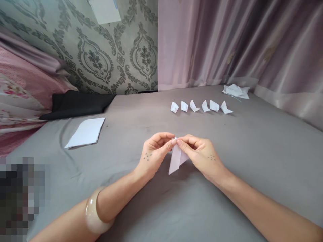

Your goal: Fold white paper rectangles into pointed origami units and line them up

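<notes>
Paper piece [175, 160] pinched at top by left hand [154, 153] and right hand [202, 153], well inside far edge of grey sheet [136, 127] — even pressure should keep folded layers aligned.

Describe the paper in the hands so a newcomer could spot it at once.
On the grey cloth, find where the left hand and right hand meet. The folded paper is pinched there at its top. Unlike the six small folded pieces standing in a row beyond, it is hand-held, with long flaps hanging down.
</notes>
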`<state>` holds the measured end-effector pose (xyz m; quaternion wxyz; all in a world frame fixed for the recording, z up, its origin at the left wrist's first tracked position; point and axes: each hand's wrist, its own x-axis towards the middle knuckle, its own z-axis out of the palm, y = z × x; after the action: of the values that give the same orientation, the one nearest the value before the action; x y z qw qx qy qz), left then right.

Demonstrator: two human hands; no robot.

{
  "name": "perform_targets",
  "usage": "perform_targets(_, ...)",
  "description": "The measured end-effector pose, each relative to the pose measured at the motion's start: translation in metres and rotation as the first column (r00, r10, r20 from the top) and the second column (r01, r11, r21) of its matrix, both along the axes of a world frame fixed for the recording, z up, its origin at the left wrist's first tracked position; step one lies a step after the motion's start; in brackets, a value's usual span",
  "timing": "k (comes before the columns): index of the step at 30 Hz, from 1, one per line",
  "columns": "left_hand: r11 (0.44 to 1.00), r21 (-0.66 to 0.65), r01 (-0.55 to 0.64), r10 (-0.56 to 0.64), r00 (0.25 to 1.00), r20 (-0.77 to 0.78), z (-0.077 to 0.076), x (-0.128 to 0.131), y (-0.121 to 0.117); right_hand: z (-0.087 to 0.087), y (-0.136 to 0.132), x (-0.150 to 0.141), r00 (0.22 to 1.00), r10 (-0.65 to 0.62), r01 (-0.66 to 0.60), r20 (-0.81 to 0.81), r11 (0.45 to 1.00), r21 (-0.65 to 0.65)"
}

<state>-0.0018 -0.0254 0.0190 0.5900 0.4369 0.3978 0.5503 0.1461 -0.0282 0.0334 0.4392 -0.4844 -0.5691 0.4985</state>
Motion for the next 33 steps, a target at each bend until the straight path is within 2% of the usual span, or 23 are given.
perform_targets(3, 1.0, 0.013, 0.014, -0.013, 0.997, -0.07, -0.001, -0.002, 0.001, 0.001, 0.0, 0.001, 0.998, 0.01, -0.01, 0.061, 1.0, -0.006)
perform_targets(8, 0.996, 0.084, -0.034, 0.054, 0.967, -0.248, -0.003, -0.003, 0.002, 0.001, 0.001, 0.001, 0.992, 0.043, -0.041, 0.118, 0.999, -0.02)
perform_targets(11, 0.998, 0.029, -0.049, 0.054, 0.976, -0.209, -0.004, -0.001, 0.004, 0.001, 0.003, 0.0, 0.984, 0.063, -0.065, 0.168, 0.998, 0.005)
perform_targets(15, 0.998, -0.042, 0.052, -0.061, 0.968, -0.244, -0.004, -0.003, 0.008, -0.001, 0.007, 0.0, 0.97, 0.096, -0.104, 0.222, 0.994, 0.026)
perform_targets(18, 0.992, 0.014, 0.128, -0.115, 0.927, -0.358, -0.003, -0.008, 0.011, -0.002, 0.008, 0.0, 0.969, 0.127, -0.128, 0.211, 0.992, -0.01)
perform_targets(20, 0.982, 0.045, 0.185, -0.155, 0.912, -0.38, -0.002, -0.009, 0.013, -0.003, 0.008, 0.001, 0.974, 0.148, -0.143, 0.17, 0.989, -0.041)
perform_targets(23, 0.974, 0.032, 0.226, -0.203, 0.921, -0.331, -0.002, -0.009, 0.014, -0.003, 0.007, 0.001, 0.978, 0.195, -0.19, 0.072, 0.979, -0.076)
perform_targets(26, 0.985, 0.002, 0.173, -0.167, 0.954, -0.251, -0.003, -0.007, 0.016, -0.002, 0.007, 0.001, 0.974, 0.226, -0.224, 0.002, 0.968, -0.111)
perform_targets(33, 0.966, -0.171, 0.195, -0.195, 0.981, 0.016, 0.001, -0.002, 0.01, -0.003, 0.008, -0.001, 0.969, 0.214, -0.237, -0.123, 0.947, -0.217)
